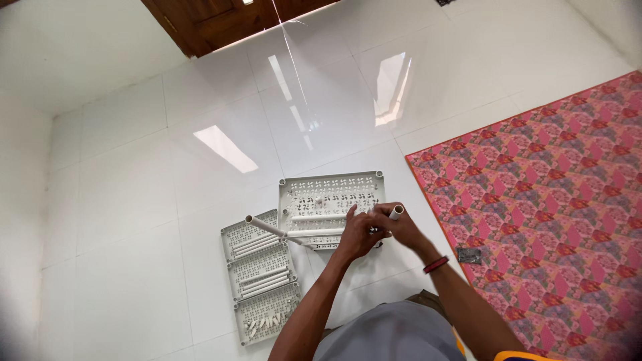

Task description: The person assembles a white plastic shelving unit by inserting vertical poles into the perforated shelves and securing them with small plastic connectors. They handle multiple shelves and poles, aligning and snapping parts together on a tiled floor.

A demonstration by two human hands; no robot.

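While both hands meet over the perforated grey panel (331, 200) lying on the white tiled floor (134, 200), the left hand (356, 234) is closed round a white tube (314, 233) that lies across the panel's near edge. The right hand (400, 226) pinches a short white tube (396, 212) upright. Judged advice: align the ends squarely and press straight. Spare tubes rest on the stacked panels (261, 274) to the left; a pink patterned mat (548, 220) lies right.
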